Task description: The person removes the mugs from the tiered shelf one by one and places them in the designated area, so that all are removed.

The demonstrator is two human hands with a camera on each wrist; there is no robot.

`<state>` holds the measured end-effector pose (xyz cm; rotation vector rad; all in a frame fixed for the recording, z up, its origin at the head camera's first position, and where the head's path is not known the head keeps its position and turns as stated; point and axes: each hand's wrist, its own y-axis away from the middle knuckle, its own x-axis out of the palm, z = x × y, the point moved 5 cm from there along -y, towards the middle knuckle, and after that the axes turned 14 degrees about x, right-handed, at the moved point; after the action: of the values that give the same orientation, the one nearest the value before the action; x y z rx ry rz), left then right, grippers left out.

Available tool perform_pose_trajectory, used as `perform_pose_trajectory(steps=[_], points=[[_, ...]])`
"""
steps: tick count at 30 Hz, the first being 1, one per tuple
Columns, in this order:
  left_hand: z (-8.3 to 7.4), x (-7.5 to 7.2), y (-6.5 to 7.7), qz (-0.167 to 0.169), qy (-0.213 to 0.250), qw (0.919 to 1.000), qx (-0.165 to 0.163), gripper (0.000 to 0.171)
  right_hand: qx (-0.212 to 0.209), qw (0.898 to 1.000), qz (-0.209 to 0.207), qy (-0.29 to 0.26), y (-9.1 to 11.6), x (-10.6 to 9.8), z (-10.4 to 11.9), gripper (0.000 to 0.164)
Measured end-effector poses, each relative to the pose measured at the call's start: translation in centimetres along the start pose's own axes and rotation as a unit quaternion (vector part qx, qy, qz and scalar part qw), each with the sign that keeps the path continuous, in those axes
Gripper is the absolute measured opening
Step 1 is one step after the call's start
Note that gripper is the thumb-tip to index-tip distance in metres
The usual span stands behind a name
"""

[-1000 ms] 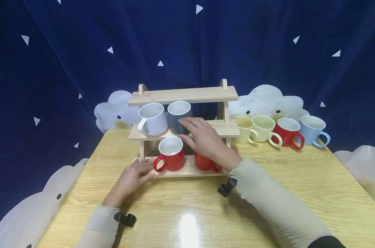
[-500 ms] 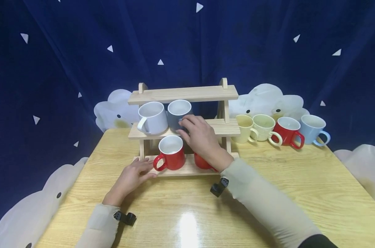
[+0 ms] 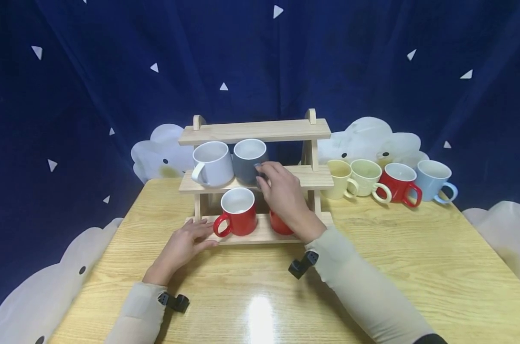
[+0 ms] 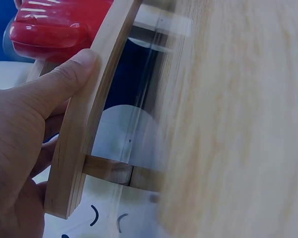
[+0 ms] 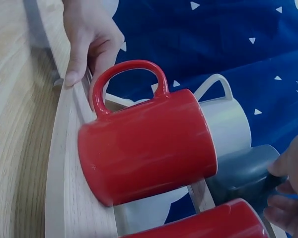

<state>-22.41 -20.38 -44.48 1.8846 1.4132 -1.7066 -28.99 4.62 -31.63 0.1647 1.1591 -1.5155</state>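
Observation:
A three-tier wooden shelf (image 3: 260, 130) stands on the table. On its middle tier are a white mug (image 3: 212, 165) and, touching or close to its right, a dark grey mug (image 3: 244, 167). My right hand (image 3: 285, 193) pinches the grey mug at its right side; in the right wrist view the thumb (image 5: 280, 166) lies against it with the other fingers curled. My left hand (image 3: 184, 246) holds the left end of the bottom board (image 4: 84, 119), thumb on one face and fingers behind. A red mug (image 3: 239, 219) sits beside it; another red mug (image 3: 279, 224) is partly hidden by my right wrist.
Right of the shelf, a row on the table (image 3: 414, 258) holds a yellow mug (image 3: 338, 184), a pale green mug (image 3: 363, 181), a red mug (image 3: 397, 184) and a light blue mug (image 3: 431, 181). A dark blue curtain (image 3: 242, 48) hangs behind.
My right hand has shifted along the grey mug's front toward its right side, fingers drawing closer together. The mug has barely moved. My left hand keeps its place on the shelf.

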Motion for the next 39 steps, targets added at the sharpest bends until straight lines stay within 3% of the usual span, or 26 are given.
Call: perform_pose_trajectory(steps=[10,18,27,39], points=[[0.0,0.0,0.1,-0.006,-0.005,0.9999,0.007,0.050,0.074,0.997,0.033,-0.013,-0.5,0.0,-1.6,0.028],[-0.1,0.0,0.0,-0.013,-0.006,0.9998,0.016,0.048,0.174,0.978,0.109,-0.044,-0.9,0.0,-3.5,0.035],[-0.1,0.1,0.0,-0.010,-0.002,0.9999,0.005,0.049,0.187,0.973,0.102,-0.085,-1.2,-0.6,-4.8,0.026],[-0.1,-0.1,0.0,-0.015,-0.005,0.9998,0.013,0.047,0.156,0.977,0.089,-0.117,-1.4,-2.9,-5.1,0.023]])
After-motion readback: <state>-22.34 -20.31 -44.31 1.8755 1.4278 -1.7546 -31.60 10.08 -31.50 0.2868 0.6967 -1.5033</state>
